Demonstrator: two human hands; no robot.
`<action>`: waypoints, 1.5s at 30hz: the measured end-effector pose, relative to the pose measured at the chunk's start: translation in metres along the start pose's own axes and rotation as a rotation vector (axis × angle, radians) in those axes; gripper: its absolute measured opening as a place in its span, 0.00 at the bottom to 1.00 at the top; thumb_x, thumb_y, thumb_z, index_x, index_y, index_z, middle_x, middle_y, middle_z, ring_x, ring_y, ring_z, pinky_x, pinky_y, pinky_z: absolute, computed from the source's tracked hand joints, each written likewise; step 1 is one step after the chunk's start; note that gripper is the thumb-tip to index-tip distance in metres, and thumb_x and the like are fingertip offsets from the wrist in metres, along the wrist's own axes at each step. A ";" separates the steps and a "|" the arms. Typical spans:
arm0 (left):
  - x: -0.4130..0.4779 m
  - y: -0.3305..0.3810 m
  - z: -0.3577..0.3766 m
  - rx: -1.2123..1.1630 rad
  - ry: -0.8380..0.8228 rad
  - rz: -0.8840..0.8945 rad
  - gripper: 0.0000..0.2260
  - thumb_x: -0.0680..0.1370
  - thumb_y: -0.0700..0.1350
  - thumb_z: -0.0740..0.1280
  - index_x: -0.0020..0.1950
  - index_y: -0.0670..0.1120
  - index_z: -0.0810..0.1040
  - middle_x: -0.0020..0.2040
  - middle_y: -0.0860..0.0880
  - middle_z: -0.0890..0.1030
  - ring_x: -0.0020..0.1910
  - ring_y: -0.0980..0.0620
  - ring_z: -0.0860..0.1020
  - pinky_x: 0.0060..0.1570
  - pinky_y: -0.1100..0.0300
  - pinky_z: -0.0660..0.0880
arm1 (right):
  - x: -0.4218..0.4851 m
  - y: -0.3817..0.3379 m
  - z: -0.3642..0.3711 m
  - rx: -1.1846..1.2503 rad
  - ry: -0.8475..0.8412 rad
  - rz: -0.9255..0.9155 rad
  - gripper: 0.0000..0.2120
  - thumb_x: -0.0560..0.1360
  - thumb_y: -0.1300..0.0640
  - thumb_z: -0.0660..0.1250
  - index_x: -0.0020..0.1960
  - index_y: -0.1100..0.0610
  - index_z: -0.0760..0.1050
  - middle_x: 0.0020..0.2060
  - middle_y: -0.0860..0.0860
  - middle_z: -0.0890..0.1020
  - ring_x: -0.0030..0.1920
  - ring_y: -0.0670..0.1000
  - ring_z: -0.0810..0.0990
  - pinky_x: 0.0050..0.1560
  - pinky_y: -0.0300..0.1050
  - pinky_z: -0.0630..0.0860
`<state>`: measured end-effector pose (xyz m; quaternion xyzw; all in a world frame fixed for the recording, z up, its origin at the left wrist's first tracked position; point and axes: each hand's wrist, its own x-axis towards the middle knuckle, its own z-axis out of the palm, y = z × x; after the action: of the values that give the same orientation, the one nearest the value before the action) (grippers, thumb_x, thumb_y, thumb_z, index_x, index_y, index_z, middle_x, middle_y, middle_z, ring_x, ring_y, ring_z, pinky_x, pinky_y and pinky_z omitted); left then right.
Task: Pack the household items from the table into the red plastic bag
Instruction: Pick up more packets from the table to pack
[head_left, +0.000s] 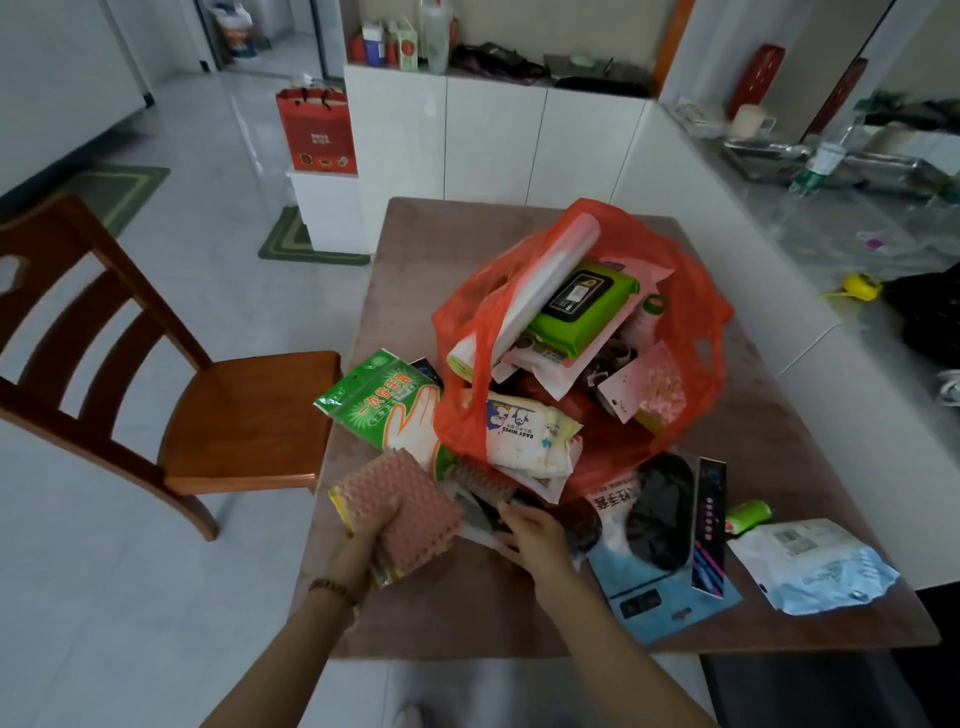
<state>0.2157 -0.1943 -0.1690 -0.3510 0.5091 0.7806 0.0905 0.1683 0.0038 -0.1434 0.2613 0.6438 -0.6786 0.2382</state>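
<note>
I see bare brown tabletop (467, 618) along the near and right edges. A heaped red plastic bag (696, 332) blocks the middle. A green glove packet (374, 400) and pink bumpy sponge pack (410, 514) crowd the left edge, and a blue glove package (670, 597) and pale blue pouch (821, 566) crowd the near-right corner.

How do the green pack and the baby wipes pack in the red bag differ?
The green pack is bright green with a black label; the baby wipes pack is white with cartoon prints. The green pack lies on top, the baby wipes pack at the mouth of the red bag. Both are soft packs.
</note>
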 end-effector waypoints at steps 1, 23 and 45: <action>0.002 0.005 -0.006 0.013 0.021 0.037 0.27 0.69 0.52 0.72 0.65 0.48 0.68 0.62 0.41 0.77 0.55 0.44 0.78 0.56 0.45 0.76 | 0.010 -0.004 0.004 0.082 0.018 0.066 0.17 0.76 0.58 0.68 0.62 0.65 0.73 0.54 0.56 0.78 0.45 0.53 0.80 0.49 0.48 0.79; -0.022 0.030 -0.016 0.016 -0.162 0.028 0.29 0.64 0.65 0.65 0.59 0.50 0.72 0.48 0.47 0.83 0.47 0.48 0.83 0.38 0.55 0.80 | -0.081 -0.030 0.009 -0.239 -0.413 -0.017 0.04 0.75 0.62 0.68 0.46 0.61 0.80 0.33 0.53 0.84 0.31 0.47 0.82 0.31 0.38 0.77; -0.037 0.153 0.179 0.273 -0.339 0.349 0.37 0.58 0.55 0.76 0.63 0.45 0.68 0.56 0.46 0.80 0.51 0.47 0.81 0.46 0.55 0.80 | 0.001 -0.224 -0.090 -0.198 0.194 -0.435 0.37 0.67 0.50 0.77 0.68 0.54 0.60 0.53 0.51 0.77 0.45 0.49 0.79 0.53 0.50 0.78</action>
<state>0.0851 -0.1039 0.0088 -0.1071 0.6398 0.7563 0.0850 0.0240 0.1066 0.0202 0.1559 0.7681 -0.6192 0.0481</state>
